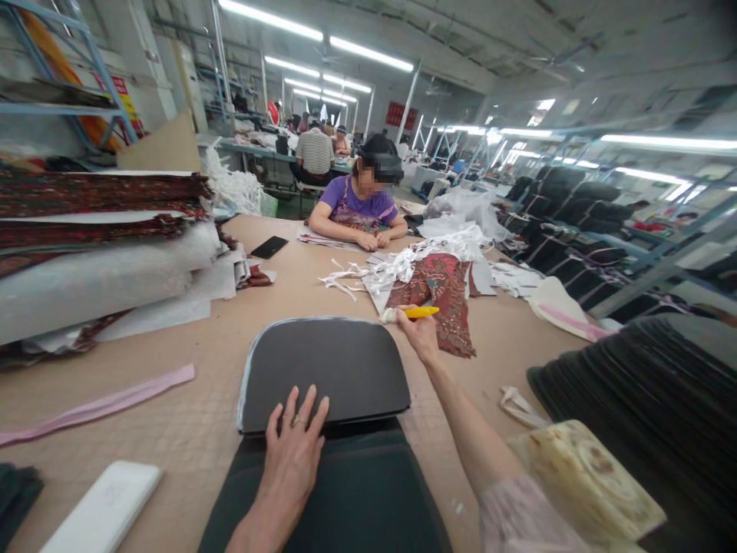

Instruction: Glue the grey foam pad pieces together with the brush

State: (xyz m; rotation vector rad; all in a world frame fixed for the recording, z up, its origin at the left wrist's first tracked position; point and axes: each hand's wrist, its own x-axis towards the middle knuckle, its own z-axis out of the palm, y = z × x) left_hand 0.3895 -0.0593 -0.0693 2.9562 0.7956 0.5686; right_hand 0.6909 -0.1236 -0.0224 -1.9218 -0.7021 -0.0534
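Note:
My left hand (293, 453) lies flat, fingers spread, on the near edge of a dark grey pattern board (328, 369) that rests on dark fabric (345, 491). My right hand (420, 334) reaches past the board's far right corner and is closed on a yellow marker (420, 312) with a white tip. Just beyond that hand lies a red patterned fabric piece (437, 296).
Stacked red patterned fabric and white sheets (97, 246) fill the left. A pile of dark cut pieces (645, 399) sits at the right. White strips (397, 265), a phone (269, 246), a pink strip (97, 403) and a white device (104, 511) lie about. A person in purple (360, 207) sits opposite.

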